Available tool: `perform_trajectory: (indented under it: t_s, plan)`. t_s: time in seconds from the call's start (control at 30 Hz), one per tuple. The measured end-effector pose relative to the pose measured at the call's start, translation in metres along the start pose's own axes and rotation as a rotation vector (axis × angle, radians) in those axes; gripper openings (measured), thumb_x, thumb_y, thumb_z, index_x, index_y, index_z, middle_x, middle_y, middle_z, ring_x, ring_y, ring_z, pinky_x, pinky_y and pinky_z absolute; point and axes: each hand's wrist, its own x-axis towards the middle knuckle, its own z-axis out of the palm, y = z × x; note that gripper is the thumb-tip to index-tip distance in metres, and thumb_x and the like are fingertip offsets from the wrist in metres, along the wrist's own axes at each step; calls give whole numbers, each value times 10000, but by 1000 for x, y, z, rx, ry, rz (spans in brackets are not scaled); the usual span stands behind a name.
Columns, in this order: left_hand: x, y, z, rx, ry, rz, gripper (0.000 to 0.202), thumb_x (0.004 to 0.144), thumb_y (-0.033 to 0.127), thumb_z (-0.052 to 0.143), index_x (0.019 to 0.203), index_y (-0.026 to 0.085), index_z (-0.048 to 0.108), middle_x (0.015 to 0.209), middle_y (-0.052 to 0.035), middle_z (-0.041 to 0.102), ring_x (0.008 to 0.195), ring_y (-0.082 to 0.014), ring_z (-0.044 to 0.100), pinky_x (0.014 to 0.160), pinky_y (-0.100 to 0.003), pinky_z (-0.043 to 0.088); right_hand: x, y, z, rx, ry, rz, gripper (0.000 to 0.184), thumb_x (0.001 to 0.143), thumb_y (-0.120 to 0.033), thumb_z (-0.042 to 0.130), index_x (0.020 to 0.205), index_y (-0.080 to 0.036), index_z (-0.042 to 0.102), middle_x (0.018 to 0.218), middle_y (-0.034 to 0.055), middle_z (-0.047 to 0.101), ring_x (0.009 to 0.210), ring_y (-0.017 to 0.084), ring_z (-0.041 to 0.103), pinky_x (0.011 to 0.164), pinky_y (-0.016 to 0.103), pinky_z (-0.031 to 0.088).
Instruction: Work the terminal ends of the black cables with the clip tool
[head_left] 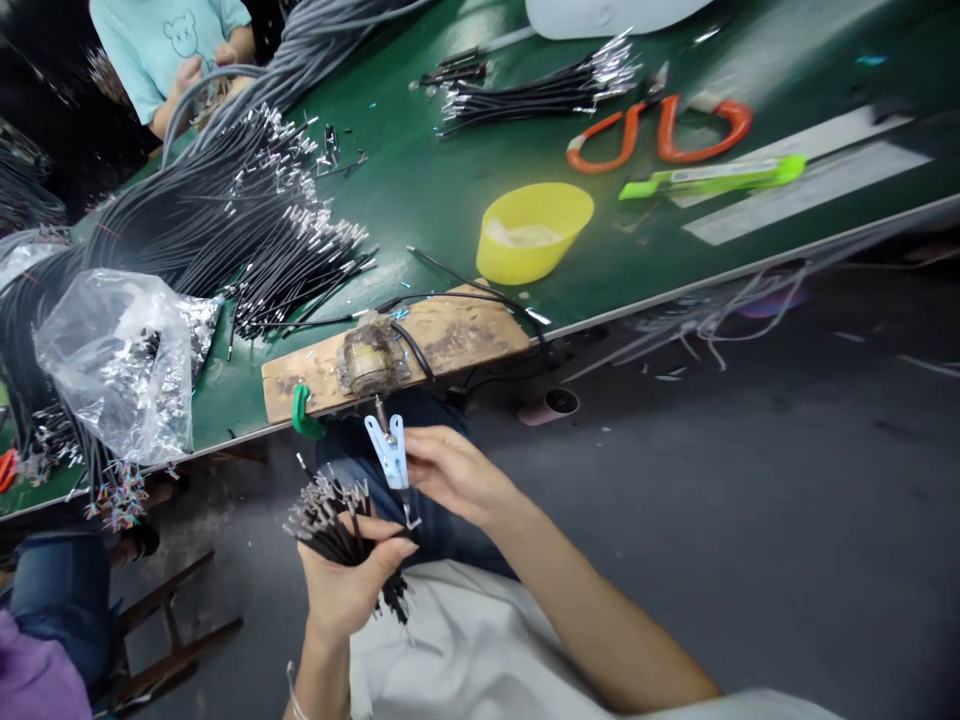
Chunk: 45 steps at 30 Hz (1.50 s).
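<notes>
My left hand (pixel 349 580) is closed round a bundle of short black wires (pixel 330 515) with bare silvery ends. One wire end sticks out by the thumb, just below a light blue clothespin (pixel 390 452). The clothespin sits on the thin shaft of a small motor (pixel 371 357), which is fixed to a wooden board (pixel 465 335). My right hand (pixel 457 475) has its fingers closed at the clothespin's right side; the fingertips are partly hidden behind it.
On the green table (pixel 420 205) lie a large heap of stripped cables (pixel 292 240), a clear plastic bag (pixel 120 350), a yellow cup (pixel 532 235), orange-handled scissors (pixel 705 135) and a green cutter (pixel 720 177). A green clamp (pixel 304 410) grips the board's edge. A co-worker (pixel 176 50) sits opposite.
</notes>
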Motion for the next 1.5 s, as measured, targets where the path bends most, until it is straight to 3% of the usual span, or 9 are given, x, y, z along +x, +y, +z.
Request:
perform_trajectory:
  t_s: [0.13,0.33,0.63,0.9,1.0,1.1,1.2,1.37,1.5]
  plan:
    - [1,4,0,16,97,104,97,567,273,783,571,211,709,541,-30,672,528,-183,611,569,-319,517,12,-2,13,69,-44,-87,394,632,-534,704,714,-149,688,670,33,623,553,102,466,516,238,361]
    - [10,16,11,47,197,112,53,583,234,759,585,212,710,558,-37,682,546,-205,622,584,-339,515,13,0,20,67,77,-142,355,615,-492,736,588,-144,670,597,29,626,559,115,514,528,231,388]
    - [7,12,10,35,152,33,48,603,232,741,625,196,717,592,-32,692,568,-174,630,576,-286,513,10,8,-3,111,62,-25,412,649,-577,663,670,-167,684,533,-1,573,495,106,478,515,241,405]
    - [-6,3,8,-26,135,-72,163,588,238,758,746,203,748,775,-61,719,466,-144,581,453,-281,497,-31,10,-16,-529,347,-421,235,738,-391,656,648,-178,615,608,6,541,566,128,472,522,255,379]
    - [-8,3,13,-31,73,-96,154,641,285,719,771,210,752,865,-69,715,418,-119,543,397,-265,465,-41,7,0,-900,320,-706,147,775,-231,620,636,-191,600,583,-2,525,576,140,459,548,277,376]
    - [-10,1,16,-12,1,-82,159,674,322,679,602,188,724,640,-53,687,501,-163,573,476,-271,481,-42,6,14,-1158,174,-774,64,754,-167,635,701,-197,615,640,14,575,621,160,472,581,301,391]
    - [-11,-4,14,21,0,-97,223,686,347,660,546,175,686,543,-32,630,503,-158,551,489,-268,476,-39,9,19,-1188,97,-747,127,797,-121,561,694,-191,584,629,14,560,623,161,463,565,297,386]
    - [-11,-12,8,-17,117,-78,119,633,273,711,642,160,676,585,-14,610,582,-157,560,614,-289,493,-37,19,18,-1191,245,-811,246,805,-91,509,587,-195,467,534,-24,425,548,142,393,541,296,338]
    - [-14,-12,11,-58,102,-91,188,717,329,642,625,166,633,496,15,515,483,-116,484,512,-253,445,-36,25,17,-1074,303,-830,221,818,-117,496,612,-193,517,557,-4,480,565,151,425,563,311,358]
